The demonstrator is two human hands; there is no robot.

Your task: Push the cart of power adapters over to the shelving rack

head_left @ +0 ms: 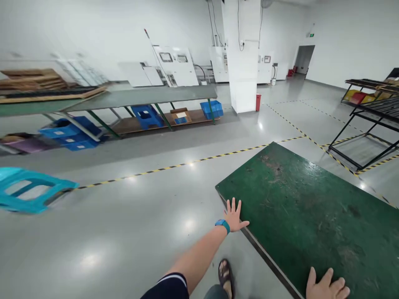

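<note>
a: green table [299, 207], worn and scuffed, filling the frame from 3 to 6 o'clock, one corner pointing up toward the middle.

b: left hand [234, 216] flat on the table's near edge, just past 6 o'clock, fingers spread, gripping nothing. teal wristband [222, 225] on that wrist, bare forearm running down to 6 o'clock, dark sleeve [170, 286] at the bottom edge.

a: right hand [326, 285] at 5 o'clock, resting on the tabletop by the same edge, fingers loosely spread, holding nothing. partly cut off by the frame.

b: sandalled foot [226, 277] on the grey floor [124, 232] between the two hands, just beside the table edge.

a: yellow-and-black floor tape [187, 163] running across the middle, from 9 o'clock toward 2 o'clock, passing just beyond the table's far corner.

b: turquoise plastic stool [28, 189] at 9 o'clock, blurred, well apart from the table.

a: long green-topped workbench [140, 96] at 11 o'clock, blue bins [146, 116] on the shelf under it, more blue bins [73, 135] to the left by the floor.

b: flat boards [34, 83] stacked on a bench at 10 o'clock, blurred.

a: white pillar [245, 54] at 12 o'clock, small red bin [258, 102] touching its base.

b: black metal rack [370, 120] at 2 to 3 o'clock, near the table but apart. dark doorway [304, 60] at 1 o'clock, far off.
</note>
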